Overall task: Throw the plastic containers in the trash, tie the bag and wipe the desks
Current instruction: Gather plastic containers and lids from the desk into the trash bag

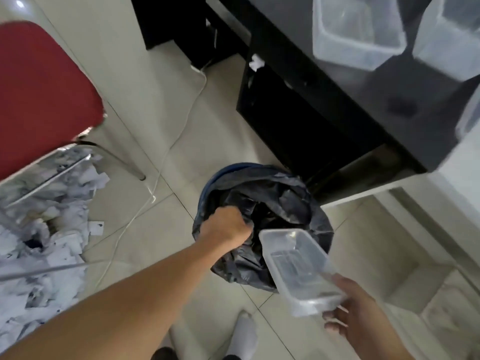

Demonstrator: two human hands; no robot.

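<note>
A black trash bag (pixel 272 198) lines a round blue-rimmed bin (pixel 228 169) on the tiled floor beside a dark desk (pixel 389 94). My left hand (pixel 226 224) grips the bag's near-left rim with curled fingers. My right hand (pixel 355 315) holds a clear rectangular plastic container (pixel 298 268) by its near end, tilted over the bag's right edge. Two more clear plastic containers (pixel 355 29) (pixel 449 40) stand on the desk top at the upper right.
A red-seated chair (pixel 44 92) on metal legs stands at the left above a heap of torn white paper (pixel 44 245). A white cable (pixel 166 152) runs across the floor. My socked foot (pixel 244 333) is just behind the bin.
</note>
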